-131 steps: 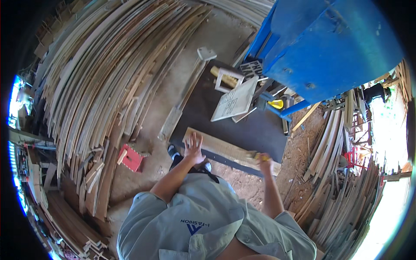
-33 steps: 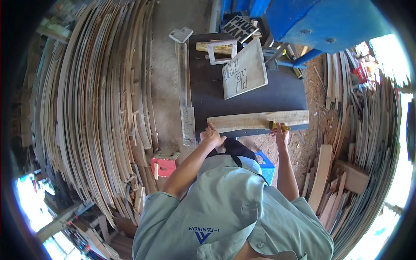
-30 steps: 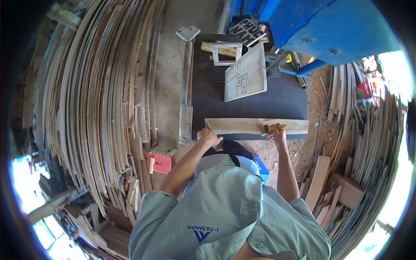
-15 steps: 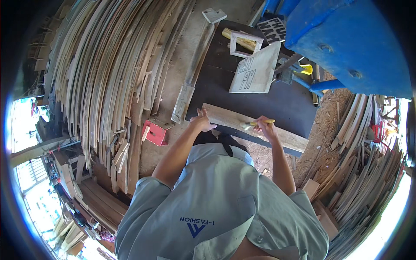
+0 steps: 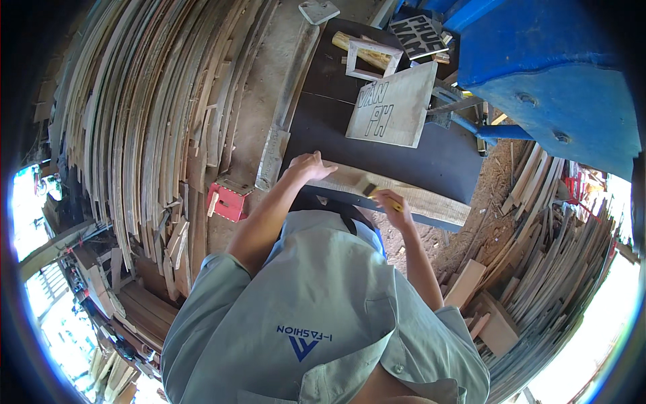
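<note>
A long, light wooden board [image 5: 431, 200] lies along the near edge of a dark tabletop [image 5: 316, 135]. My left hand [image 5: 311, 166] rests at the board's left end, its fingers stretched out and apart. In my right hand [image 5: 392, 205] is a paintbrush [image 5: 367, 187] with a yellow handle, gripped near the board's near edge. The bristles point up and left over the board's middle; whether they touch the wood I cannot tell. Beyond the board lies a wooden panel [image 5: 393, 114] with outlined letters.
Farther back are a small wooden frame [image 5: 351, 62], a yellowish log [image 5: 342, 40] and a dark lettered plaque [image 5: 417, 37]. A large blue machine [image 5: 558, 74] stands at the far right. Stacked planks [image 5: 148, 87] fill the left, beside a red box [image 5: 231, 200]. More strips [image 5: 552, 269] lie right.
The paintbrush has shifted left along the board, and its handle now slants down to the right. My left hand stays at the board's left end. The whole view has shifted slightly.
</note>
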### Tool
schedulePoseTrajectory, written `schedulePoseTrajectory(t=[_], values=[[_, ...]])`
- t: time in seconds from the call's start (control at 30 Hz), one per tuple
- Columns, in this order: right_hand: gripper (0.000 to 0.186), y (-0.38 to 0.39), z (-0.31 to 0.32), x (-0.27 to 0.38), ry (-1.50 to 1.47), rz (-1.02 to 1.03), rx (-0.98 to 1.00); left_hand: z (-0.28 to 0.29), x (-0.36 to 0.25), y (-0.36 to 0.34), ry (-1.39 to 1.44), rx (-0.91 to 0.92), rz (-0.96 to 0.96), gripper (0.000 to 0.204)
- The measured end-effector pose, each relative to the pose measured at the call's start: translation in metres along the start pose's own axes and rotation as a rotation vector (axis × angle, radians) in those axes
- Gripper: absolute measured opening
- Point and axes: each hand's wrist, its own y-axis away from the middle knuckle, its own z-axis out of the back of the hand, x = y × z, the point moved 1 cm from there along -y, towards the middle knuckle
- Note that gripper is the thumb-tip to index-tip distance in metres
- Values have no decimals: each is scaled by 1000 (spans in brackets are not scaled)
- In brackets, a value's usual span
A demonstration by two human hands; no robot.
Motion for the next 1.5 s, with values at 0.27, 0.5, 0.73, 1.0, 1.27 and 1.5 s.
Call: schedulePoseTrajectory(t=[0.27, 0.5, 0.73, 1.0, 1.27, 1.5], values=[[20, -71, -81, 35, 157, 105, -38, -14, 22, 0, 196, -130, -36, 78], [19, -57, -49, 26, 24, -68, 43, 20, -7, -45, 420, -462, -67, 65], [17, -11, -4, 37, 41, -154, -223, 110, -17, -168, 817, -852, 11, 41], [15, 8, 12, 49, 173, -228, -399, 143, -28, -209, 378, -729, 115, 34], [16, -3, 25, 44, 202, -261, -371, 158, -32, -194, 207, -722, 30, 22], [16, 2, 27, 39, 223, -213, -382, 131, -53, -207, 418, -792, -234, 11]])
